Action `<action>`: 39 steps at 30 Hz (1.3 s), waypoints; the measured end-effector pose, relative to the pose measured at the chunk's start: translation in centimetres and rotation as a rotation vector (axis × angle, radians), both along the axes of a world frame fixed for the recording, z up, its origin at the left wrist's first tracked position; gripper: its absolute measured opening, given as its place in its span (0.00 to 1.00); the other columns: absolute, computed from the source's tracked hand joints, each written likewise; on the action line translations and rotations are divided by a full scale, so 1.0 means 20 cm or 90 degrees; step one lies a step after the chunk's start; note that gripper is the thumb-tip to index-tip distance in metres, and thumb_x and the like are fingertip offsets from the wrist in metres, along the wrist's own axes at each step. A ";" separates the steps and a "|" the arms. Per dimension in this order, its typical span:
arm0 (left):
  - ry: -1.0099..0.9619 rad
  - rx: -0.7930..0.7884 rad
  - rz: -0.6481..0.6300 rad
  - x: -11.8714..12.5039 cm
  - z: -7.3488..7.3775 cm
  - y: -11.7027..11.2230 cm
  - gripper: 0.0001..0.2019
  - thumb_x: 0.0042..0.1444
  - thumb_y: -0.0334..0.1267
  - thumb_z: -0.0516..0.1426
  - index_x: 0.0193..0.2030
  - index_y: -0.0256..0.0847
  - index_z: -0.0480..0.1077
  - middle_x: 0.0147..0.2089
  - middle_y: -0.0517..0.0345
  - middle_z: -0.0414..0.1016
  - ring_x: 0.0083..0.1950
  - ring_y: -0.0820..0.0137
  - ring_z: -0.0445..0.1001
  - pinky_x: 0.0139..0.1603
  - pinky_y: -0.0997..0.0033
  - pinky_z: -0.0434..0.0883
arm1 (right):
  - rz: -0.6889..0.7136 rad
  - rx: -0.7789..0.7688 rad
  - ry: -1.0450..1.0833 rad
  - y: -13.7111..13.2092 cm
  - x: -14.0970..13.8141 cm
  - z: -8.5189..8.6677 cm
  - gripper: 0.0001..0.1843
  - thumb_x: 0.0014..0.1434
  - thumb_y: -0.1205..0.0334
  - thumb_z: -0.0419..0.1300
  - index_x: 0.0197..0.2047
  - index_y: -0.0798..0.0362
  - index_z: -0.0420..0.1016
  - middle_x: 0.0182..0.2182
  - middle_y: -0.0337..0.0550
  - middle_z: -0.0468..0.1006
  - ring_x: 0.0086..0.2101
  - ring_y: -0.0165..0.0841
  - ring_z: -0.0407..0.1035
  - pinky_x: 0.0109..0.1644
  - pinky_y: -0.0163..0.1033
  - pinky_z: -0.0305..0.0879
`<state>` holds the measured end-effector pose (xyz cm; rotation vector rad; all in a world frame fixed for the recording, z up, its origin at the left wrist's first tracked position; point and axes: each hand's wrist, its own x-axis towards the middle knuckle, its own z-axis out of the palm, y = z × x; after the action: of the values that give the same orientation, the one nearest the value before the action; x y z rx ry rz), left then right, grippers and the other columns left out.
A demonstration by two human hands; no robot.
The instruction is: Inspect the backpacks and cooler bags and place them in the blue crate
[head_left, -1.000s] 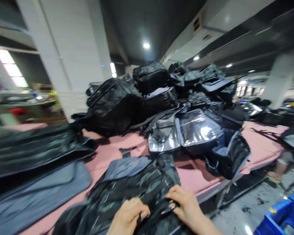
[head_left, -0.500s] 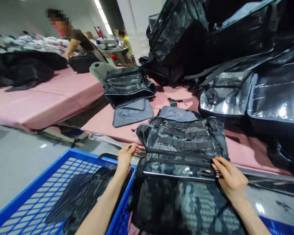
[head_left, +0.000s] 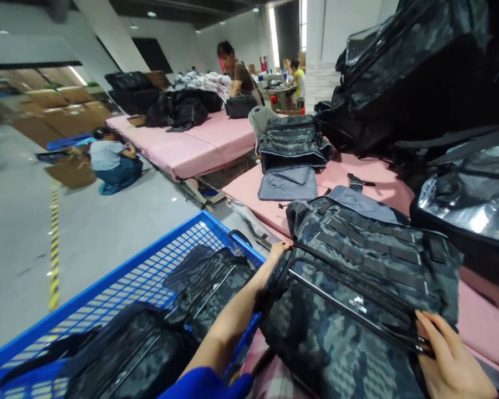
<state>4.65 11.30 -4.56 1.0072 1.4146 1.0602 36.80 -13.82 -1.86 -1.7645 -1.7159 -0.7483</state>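
A dark camouflage bag with webbing straps hangs over the near edge of the pink table. My left hand grips the bag's left end, fingers curled behind it and mostly hidden. At the bag's right end, my right hand pinches the zipper seam with fingers closed on the fabric. A blue mesh crate stands at my lower left, holding camouflage bags of the same kind.
A tall heap of black bags fills the table's right side, with silver-lined ones in front. Another camouflage bag and grey flap lie further back. One person crouches on the floor; others stand at a second pink table.
The view has swung left and down from the bag heap to the crate. The bag has slid toward the crate, tilting, with both hands still at its ends.
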 end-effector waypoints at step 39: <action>0.127 0.490 -0.708 1.56 0.62 -0.12 0.12 0.52 0.28 0.58 0.44 0.38 0.73 0.46 0.57 0.74 0.41 0.72 0.70 0.47 0.73 0.65 | 0.123 0.060 1.083 0.60 0.53 0.37 0.26 0.35 0.42 0.68 0.26 0.56 0.71 0.13 0.27 0.51 0.14 0.19 0.43 0.16 0.30 0.41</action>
<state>35.91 8.89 7.78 2.1403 0.3321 0.6111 47.32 -1.87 5.55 -1.2710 -0.5602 0.6829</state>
